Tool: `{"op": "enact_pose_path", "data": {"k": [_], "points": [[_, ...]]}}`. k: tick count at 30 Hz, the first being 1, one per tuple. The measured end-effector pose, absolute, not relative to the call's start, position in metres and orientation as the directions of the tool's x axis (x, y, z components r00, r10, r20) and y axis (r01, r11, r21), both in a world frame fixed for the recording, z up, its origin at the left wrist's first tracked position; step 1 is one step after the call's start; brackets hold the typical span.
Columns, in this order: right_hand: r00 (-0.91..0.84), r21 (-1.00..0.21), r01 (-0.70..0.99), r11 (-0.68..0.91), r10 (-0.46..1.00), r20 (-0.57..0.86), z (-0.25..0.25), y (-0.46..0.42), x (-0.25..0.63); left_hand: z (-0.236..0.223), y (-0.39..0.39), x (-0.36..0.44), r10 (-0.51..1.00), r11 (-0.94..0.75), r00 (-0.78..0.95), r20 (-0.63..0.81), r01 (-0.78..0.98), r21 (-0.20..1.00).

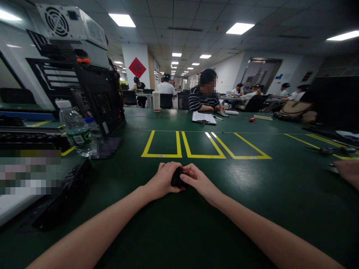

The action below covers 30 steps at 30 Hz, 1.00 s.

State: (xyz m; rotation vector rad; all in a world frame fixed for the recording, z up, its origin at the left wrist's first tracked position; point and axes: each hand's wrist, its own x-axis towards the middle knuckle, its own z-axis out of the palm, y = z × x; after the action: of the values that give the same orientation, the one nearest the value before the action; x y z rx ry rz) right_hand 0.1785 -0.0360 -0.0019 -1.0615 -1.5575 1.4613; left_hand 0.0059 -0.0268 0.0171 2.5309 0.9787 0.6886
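A small black object (176,178), blocky in outline, is held between both hands low over the green table. My left hand (163,180) wraps it from the left, with the thumb underneath and the fingers over the top. From the other side, my right hand (199,184) grips its right edge between thumb and fingertips. Much of the object is covered by the fingers, and its kind cannot be made out. Just beyond the hands, yellow tape outlines (203,156) mark the green table (235,209).
At left stand a water bottle (75,129) and a black computer case (97,93) with power supplies (74,28) on top. Across the table, a person in a striped shirt (198,99) sits by a clipboard (203,117). Another person's hand (349,171) reaches in at right.
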Motion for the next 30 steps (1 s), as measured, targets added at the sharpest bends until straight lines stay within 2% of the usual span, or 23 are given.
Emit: {"op": "enact_pose_path", "data": {"k": [5,8,13,21,26,30], "points": [[-0.373,-0.993,0.116,0.014,0.928,-0.031,-0.0011,-0.0357,0.1800,0.0157,-0.0257,0.0053,0.696,-0.706,0.643,0.319,0.532,0.468],[-0.434,-0.998,0.062,0.025,0.901,-0.004,-0.0017,-0.0352,0.1804,0.0137,-0.0245,0.0060,0.695,-0.710,0.641,0.326,0.541,0.450],[-0.423,-0.999,-0.003,0.051,0.905,0.047,-0.0038,-0.0348,0.1790,0.0119,-0.0239,0.0065,0.688,-0.719,0.644,0.334,0.545,0.432],[-0.388,-0.997,0.074,0.015,0.922,-0.014,-0.0028,-0.0360,0.1794,0.0131,-0.0238,0.0068,0.699,-0.706,0.636,0.327,0.542,0.456],[-0.449,-0.999,0.046,0.025,0.893,0.001,-0.0019,-0.0366,0.1803,0.0129,-0.0237,0.0063,0.688,-0.717,0.646,0.329,0.537,0.445],[-0.425,-0.998,0.053,0.034,0.905,0.009,-0.0011,-0.0367,0.1796,0.0149,-0.0249,0.0062,0.692,-0.712,0.647,0.321,0.536,0.453]]}}
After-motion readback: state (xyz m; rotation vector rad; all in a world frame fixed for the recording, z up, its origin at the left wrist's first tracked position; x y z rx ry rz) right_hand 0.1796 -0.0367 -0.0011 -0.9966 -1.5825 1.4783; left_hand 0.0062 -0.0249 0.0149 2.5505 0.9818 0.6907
